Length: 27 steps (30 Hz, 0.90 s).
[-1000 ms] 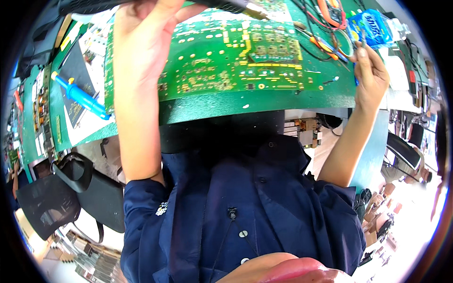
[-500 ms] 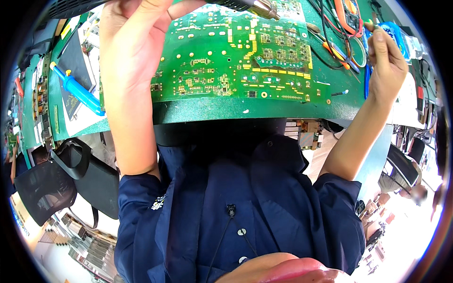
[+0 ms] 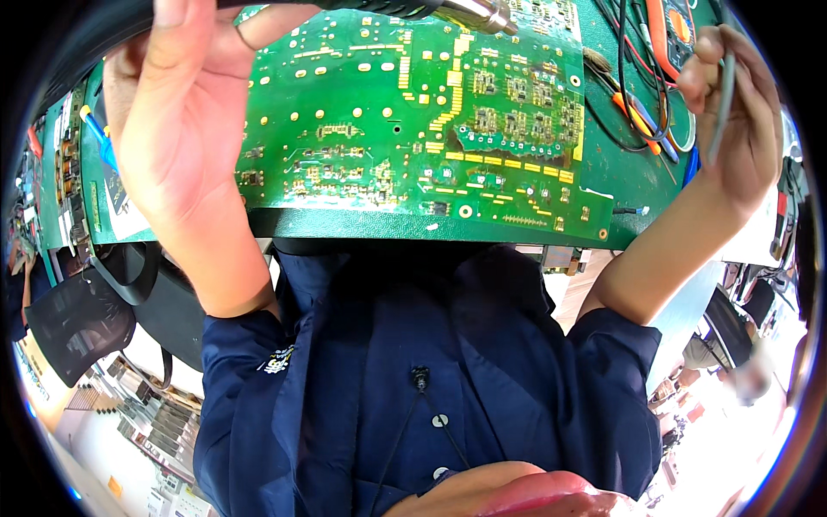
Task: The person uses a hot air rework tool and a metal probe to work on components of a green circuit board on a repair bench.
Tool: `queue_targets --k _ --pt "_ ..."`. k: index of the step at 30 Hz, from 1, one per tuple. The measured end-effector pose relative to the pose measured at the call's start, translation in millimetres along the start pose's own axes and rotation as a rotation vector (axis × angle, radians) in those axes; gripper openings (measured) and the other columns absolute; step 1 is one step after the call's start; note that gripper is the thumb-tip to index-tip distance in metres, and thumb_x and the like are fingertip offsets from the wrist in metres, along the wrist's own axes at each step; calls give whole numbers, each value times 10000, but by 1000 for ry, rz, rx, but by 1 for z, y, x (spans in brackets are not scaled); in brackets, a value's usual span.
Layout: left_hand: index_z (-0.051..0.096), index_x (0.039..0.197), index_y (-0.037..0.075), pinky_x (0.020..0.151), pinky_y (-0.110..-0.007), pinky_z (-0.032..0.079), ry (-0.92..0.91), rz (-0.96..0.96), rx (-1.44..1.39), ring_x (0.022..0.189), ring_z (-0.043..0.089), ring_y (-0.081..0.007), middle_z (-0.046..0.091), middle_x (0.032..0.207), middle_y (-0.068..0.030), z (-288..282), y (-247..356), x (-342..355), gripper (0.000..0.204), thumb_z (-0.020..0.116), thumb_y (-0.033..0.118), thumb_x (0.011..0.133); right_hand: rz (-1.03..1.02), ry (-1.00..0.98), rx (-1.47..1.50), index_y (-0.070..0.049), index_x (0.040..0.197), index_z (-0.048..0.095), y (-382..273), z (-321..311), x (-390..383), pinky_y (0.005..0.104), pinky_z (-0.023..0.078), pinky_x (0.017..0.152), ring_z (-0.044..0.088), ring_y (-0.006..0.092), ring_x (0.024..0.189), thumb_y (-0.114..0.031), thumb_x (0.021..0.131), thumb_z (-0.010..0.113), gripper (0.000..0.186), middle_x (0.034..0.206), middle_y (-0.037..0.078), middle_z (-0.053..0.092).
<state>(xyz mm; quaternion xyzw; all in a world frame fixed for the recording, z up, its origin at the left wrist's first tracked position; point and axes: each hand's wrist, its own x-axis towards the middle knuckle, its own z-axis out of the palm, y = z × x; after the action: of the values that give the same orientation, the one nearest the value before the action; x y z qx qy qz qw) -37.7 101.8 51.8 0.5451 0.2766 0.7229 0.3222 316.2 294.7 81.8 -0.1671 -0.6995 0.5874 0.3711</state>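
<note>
Clock read from the middle of the view. Circuit board [image 3: 413, 121] spans 11 to 1, flat on the green bench [image 3: 345, 226]. Left hand [image 3: 185, 129] at 10: fingers and thumb closed about the black body of a hot-air tool [image 3: 482, 13], whose metal nozzle lies over the board's far part at 12 to 1; contact between tip and board cannot be told. Right hand [image 3: 732, 103] at 2, fingers curled on a thin grey strip-shaped tool [image 3: 722, 108], blurred; exact pinch cannot be told.

In the way: left hand and tool body screen the board's far left corner; the same hand half covers a blue plastic pump [image 3: 103, 145] near 10. Between 1 and 2, just beside the board, crowd a bristle brush [image 3: 595, 60], an orange-handled tool [image 3: 622, 112], looping dark cables and an orange-cased meter [image 3: 676, 34]. Black mesh chair [image 3: 82, 314] at 9, well apart from the board.

Materials: board glossy, straight-edged, dotted with gold pads and small square chips; one jagged, dark-stained strip near 1. Bench top finely grained, with a dull sheen. Shirt [image 3: 413, 345] of navy cloth, round pale buttons, thin black cord.
</note>
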Motion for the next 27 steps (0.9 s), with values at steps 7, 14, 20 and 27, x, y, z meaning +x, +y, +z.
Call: queue_targets --k 7,14,20,27 --pt "450 1460 -58 1118 -507 472 -114 -211 111 1349 547 -433 459 1503 -296 -32 20 -6 596 427 415 1098 -93 -477 236 124 1464 465 7 7 -2 300 359 788 468 184 914 -402 1062 514 663 987 76 570" --pt "489 1454 -83 1143 -506 452 -34 -310 233 1371 526 -444 390 1567 -314 -50 35 -17 646 406 451 1100 106 -188 -551 151 1315 597 -7 58 -16 284 468 746 587 179 793 -236 995 561 503 983 200 689" --pt "501 1439 -66 1139 -508 455 4 -363 145 1363 533 -444 404 1554 -314 -34 24 -34 621 409 446 1100 128 -184 -436 81 1040 649 -4 71 -14 266 522 724 655 188 777 55 818 685 226 905 148 656" --pt "516 1421 -47 1135 -511 459 3 -389 100 1352 542 -444 421 1538 -313 -36 22 -39 592 413 439 1101 273 -44 -509 76 1025 698 -13 81 -14 258 528 683 692 173 733 -54 833 750 238 883 157 703"
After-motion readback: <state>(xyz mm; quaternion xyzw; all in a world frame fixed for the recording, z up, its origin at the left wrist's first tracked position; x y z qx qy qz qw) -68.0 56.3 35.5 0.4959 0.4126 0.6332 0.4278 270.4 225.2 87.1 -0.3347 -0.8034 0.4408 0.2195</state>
